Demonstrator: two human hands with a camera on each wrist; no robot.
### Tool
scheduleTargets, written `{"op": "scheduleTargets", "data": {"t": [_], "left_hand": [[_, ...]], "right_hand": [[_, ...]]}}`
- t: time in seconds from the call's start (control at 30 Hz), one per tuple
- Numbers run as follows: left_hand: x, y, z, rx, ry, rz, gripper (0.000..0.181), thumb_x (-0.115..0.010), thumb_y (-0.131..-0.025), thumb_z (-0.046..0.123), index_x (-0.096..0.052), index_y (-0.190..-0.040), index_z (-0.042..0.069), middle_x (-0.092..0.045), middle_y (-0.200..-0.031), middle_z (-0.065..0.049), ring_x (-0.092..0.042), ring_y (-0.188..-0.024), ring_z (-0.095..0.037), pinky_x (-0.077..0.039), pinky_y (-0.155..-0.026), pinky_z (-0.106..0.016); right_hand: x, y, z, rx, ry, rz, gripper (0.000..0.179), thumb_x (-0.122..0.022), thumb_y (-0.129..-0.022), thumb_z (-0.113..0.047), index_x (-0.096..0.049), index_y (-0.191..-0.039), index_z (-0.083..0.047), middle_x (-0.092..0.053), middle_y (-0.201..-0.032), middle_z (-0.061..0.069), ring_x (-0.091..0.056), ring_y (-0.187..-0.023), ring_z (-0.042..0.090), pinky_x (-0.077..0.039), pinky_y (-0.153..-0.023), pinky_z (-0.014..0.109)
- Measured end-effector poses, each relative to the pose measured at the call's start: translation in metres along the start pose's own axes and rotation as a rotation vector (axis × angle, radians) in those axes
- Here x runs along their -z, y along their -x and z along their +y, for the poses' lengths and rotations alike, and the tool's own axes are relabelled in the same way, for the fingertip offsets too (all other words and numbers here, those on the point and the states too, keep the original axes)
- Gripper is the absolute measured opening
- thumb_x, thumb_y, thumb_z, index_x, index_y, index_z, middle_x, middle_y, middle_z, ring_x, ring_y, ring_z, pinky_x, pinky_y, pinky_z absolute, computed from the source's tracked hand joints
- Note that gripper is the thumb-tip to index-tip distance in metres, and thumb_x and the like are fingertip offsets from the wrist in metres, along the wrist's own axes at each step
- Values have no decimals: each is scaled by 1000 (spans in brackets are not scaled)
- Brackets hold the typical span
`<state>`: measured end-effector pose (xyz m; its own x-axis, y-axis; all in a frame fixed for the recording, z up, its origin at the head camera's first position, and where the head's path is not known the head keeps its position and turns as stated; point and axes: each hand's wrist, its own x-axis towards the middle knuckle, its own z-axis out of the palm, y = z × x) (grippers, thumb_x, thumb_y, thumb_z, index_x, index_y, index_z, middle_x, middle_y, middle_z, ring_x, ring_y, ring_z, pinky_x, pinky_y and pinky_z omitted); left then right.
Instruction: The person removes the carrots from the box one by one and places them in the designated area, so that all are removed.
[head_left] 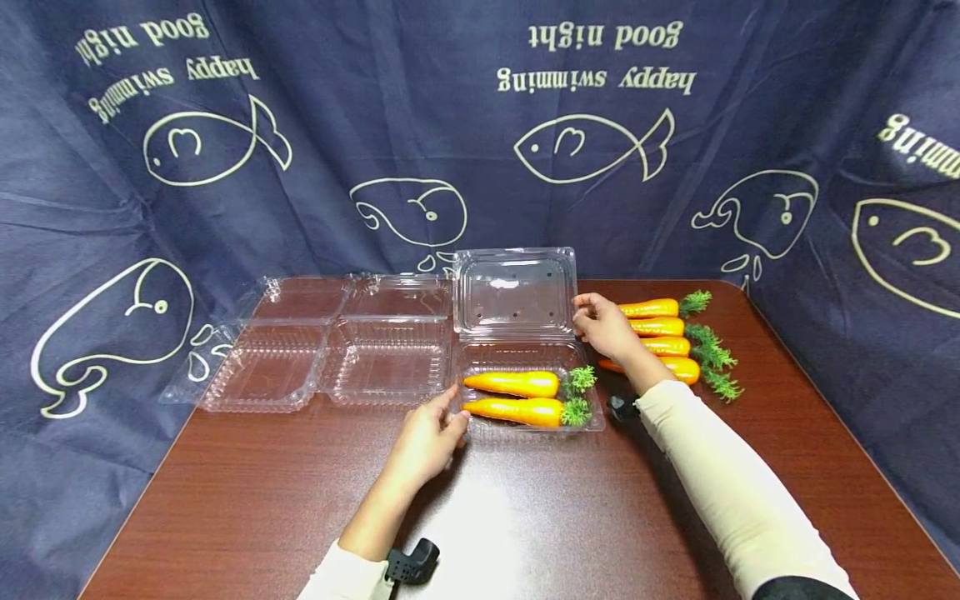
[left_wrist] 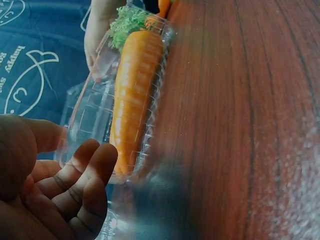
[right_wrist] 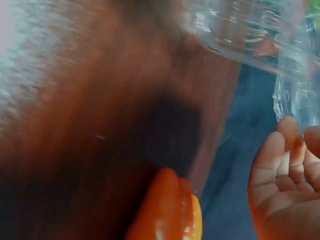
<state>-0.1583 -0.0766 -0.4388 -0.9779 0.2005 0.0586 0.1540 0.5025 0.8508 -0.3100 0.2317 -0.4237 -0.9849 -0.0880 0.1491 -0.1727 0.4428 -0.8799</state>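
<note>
A clear plastic clamshell container (head_left: 588,425) holds two carrots with green tops; the nearer carrot (head_left: 510,411) also fills the left wrist view. Its hinged lid (head_left: 513,292) stands raised behind the base. My left hand (head_left: 423,442) grips the container's left rim beside the carrot tips, its lower fingers (left_wrist: 95,175) loosely curved in the left wrist view. With fingertips, my right hand (head_left: 603,325) pinches the lid's right edge; the right wrist view shows this hand (right_wrist: 285,190) at the plastic, partly cut off by the frame.
Two more open clear containers, a middle one (head_left: 386,396) and a left one (head_left: 258,404), stand to the left with lids back. Several loose carrots (head_left: 663,327) lie in a column at the right, partly behind my right wrist. A dark blue curtain (head_left: 480,150) hangs behind the brown table (head_left: 600,517).
</note>
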Motion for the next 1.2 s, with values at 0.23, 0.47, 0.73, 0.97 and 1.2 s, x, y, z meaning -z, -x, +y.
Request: {"op": "scheduleTargets", "data": {"t": [0.23, 0.47, 0.73, 0.97, 1.2], "left_hand": [[-1, -2, 0, -6, 22, 2, 53, -58, -99, 13, -41, -145, -7, -59, -58, 0, -50, -38, -10, -43, -35, -24], [-1, 0, -1, -10, 20, 4, 53, -59, -98, 13, -43, -144, -7, -56, -58, 3, -52, -40, -11, -44, -36, -26], [-2, -1, -1, -1, 31, -17, 53, -59, -99, 13, -42, -144, -8, -52, -57, 4, -53, -43, -12, -40, -36, -22], [-1, -1, -2, 0, 44, -7, 53, -60, -98, 12, -43, -143, -9, -52, -57, 3, -52, -43, -11, -41, -36, -23], [0, 2, -1, 13, 20, -24, 54, -59, -100, 15, -41, -145, -8, -53, -55, 2, -44, -39, -8, -36, -35, -19]], "right_hand": [[-3, 3, 9, -117, -80, -95, 35, -47, -99, 5, -40, -132, 15, -55, -88, 10, -57, -66, 8, -51, -59, 21], [-3, 6, 14, -227, -28, -162, 44, -45, -103, -5, -36, -142, 11, -57, -99, 16, -58, -72, 12, -53, -64, 26], [-2, 9, 17, -262, -69, -196, 45, -43, -104, -7, -36, -142, 16, -59, -91, 12, -58, -70, 10, -53, -64, 24], [0, 9, 17, -271, -43, -196, 46, -44, -104, -11, -37, -142, 14, -61, -95, 15, -62, -76, 16, -54, -68, 27], [15, 25, -28, -115, 254, -70, 51, -51, -103, -29, -45, -141, 5, -54, -131, 27, -58, -103, 39, -49, -84, 45]]}}
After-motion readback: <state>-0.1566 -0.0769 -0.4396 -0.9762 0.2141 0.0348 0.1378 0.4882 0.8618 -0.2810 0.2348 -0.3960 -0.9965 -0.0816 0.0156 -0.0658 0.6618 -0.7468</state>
